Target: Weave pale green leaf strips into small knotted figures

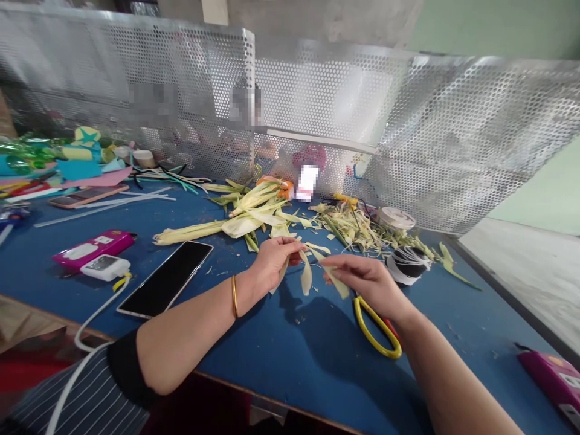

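Note:
Above the middle of the blue table, my left hand (274, 260) is closed, its thumb and fingers pinching pale corn husk strips (306, 277) that dangle down. Close on its right, my right hand (367, 278) pinches the husk too, with a strip end (341, 286) hanging below its fingers; part of the grip is hidden. Scissors with yellow handles (372, 332) lie beneath my right wrist, their blades out of sight. A spool of black and white thread (405, 266) stands just beyond that hand. Whole corn husks (254, 211) and a heap of husk scraps (351, 226) lie behind both hands.
A dark phone (167, 281), a white charger (106, 267) and a magenta power strip (95, 249) lie at left. Another magenta strip (550, 380) sits at right. Craft materials (81, 169) crowd the far left. Perforated metal panels (317, 90) close off the back.

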The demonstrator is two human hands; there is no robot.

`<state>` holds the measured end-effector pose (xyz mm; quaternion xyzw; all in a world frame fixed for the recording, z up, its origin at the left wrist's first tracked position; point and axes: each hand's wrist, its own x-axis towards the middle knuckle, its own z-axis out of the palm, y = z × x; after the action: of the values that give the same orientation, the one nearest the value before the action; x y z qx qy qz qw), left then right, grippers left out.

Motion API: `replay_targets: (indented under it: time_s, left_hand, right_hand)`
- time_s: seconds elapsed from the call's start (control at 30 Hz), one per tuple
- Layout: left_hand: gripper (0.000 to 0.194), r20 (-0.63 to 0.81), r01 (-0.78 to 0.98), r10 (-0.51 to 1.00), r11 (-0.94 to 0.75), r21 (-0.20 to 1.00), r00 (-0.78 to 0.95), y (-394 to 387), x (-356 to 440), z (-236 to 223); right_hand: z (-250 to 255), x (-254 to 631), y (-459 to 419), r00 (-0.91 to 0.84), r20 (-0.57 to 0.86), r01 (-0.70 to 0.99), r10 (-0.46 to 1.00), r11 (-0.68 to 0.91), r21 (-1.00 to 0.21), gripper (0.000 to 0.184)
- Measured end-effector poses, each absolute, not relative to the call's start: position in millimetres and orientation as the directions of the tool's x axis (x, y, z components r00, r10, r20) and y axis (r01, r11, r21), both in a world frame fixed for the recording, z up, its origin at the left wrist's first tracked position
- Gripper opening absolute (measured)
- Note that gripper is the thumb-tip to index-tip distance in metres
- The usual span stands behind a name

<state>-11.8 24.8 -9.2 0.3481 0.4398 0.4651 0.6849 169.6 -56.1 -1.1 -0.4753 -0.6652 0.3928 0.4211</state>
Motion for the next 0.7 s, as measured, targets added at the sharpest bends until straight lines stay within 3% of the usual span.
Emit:
replay_targets:
  time_s: [0.07, 0.13, 0.27, 0.37, 0.43, 0.6, 0.7]
  left_hand:
    - [0.015, -0.274, -0.315, 0.94, 0.327, 0.891, 0.201, 23, -12, -9]
    - [0.016, -0.275, -0.295, 0.935, 0.334, 0.895, 0.223, 21, -11, -8]
    - [0.016, -0.28, -0.241, 0.926, 0.34, 0.909, 0.252, 18, -11, -10]
    - [0.02, -0.29, -0.193, 0.901, 0.363, 0.912, 0.322, 16, -10, -13]
    - [0.023, -0.322, -0.155, 0.863, 0.406, 0.901, 0.389, 13, -8, -15]
    - [0.03, -0.383, -0.099, 0.786, 0.485, 0.869, 0.484, 5, -5, -19]
    - [0.031, -0.369, -0.102, 0.779, 0.479, 0.872, 0.507, 4, -6, -21]
  right_hand:
    - [4, 171, -60, -0.183, 0.164, 0.137, 0.969, 0.19, -0.972, 0.025]
    - [6, 171, -61, -0.17, 0.212, 0.086, 0.962, 0.229, -0.97, 0.024]
    - [6, 168, -58, -0.044, 0.503, 0.266, 0.863, 0.495, -0.827, 0.006]
    - [6, 167, -55, 0.104, 0.674, 0.384, 0.731, 0.596, -0.705, 0.015]
    - [4, 166, -54, 0.186, 0.659, 0.308, 0.729, 0.594, -0.743, 0.016]
    - [1, 157, -54, 0.218, 0.42, -0.117, 0.881, 0.451, -0.885, 0.017]
    - [2, 154, -54, 0.214, 0.338, -0.219, 0.916, 0.382, -0.898, 0.033]
